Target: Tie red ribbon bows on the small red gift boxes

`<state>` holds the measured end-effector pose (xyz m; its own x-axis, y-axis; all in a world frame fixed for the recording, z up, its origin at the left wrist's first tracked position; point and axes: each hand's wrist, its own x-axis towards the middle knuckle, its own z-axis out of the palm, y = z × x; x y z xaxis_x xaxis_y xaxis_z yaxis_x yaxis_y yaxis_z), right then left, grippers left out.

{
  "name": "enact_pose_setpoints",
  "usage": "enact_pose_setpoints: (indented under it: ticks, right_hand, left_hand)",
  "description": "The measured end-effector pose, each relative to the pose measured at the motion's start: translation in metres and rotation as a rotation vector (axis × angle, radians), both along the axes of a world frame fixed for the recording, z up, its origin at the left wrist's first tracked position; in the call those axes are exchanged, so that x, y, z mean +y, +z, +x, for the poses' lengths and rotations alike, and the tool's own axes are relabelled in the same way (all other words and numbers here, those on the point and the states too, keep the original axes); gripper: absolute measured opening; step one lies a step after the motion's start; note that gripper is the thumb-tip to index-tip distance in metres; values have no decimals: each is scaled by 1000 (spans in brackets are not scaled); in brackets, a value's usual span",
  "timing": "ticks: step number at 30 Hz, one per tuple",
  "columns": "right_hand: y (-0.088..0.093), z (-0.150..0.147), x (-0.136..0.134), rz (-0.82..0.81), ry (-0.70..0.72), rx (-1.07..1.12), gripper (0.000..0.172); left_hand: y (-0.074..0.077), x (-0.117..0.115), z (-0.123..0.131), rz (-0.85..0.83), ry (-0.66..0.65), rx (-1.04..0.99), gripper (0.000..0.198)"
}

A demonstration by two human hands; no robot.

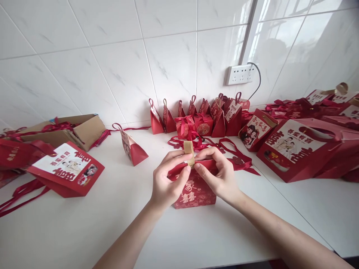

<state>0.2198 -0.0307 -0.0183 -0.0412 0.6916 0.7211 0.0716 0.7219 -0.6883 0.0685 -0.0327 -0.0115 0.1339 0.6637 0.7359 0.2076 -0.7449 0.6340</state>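
Observation:
A red gift box (198, 192) with pale printed characters stands upright on the white table, its top between my hands. From the top edge rises a gold ribbon loop (189, 148). My left hand (169, 177) pinches the box's upper edge at the base of the loop, thumb in front and fingers behind. On the other side, my right hand (217, 172) grips the same edge, its thumb close to the ribbon. The fingers hide much of the box's top.
A small red triangular box (138, 154) stands left of centre, beyond it a cardboard box (86, 130). Several small red boxes (234, 116) line the tiled wall. Larger red boxes (297, 149) fill the right; another (68, 170) lies left. Loose red ribbons (241, 157) lie behind my hands.

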Motion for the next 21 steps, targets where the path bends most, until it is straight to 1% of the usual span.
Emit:
enact_pose_setpoints:
  ticks: [5,8,11,15,17,19,21]
  right_hand:
    - [-1,-1,0,-36,38,41,16]
    - [0,-2,-1,-22,59,65,19]
    - [-1,-2,0,-5,67,64,19]
    - [0,1,1,31,89,14,14]
    - [0,2,1,24,56,-3,12]
    - [-1,2,2,-29,-21,-4,8]
    - [-1,4,5,-109,-101,68,5]
  left_hand:
    - [2,-1,1,-72,-18,-23,21]
    - [3,-2,2,-74,-12,-54,20]
    - [2,-3,3,-60,-12,-66,19]
    - [1,-2,2,-34,7,-22,18]
    - [-1,-1,2,-44,8,-11,24]
    - [-4,1,1,-76,-5,-38,40]
    - [-10,4,1,-137,-13,-75,56]
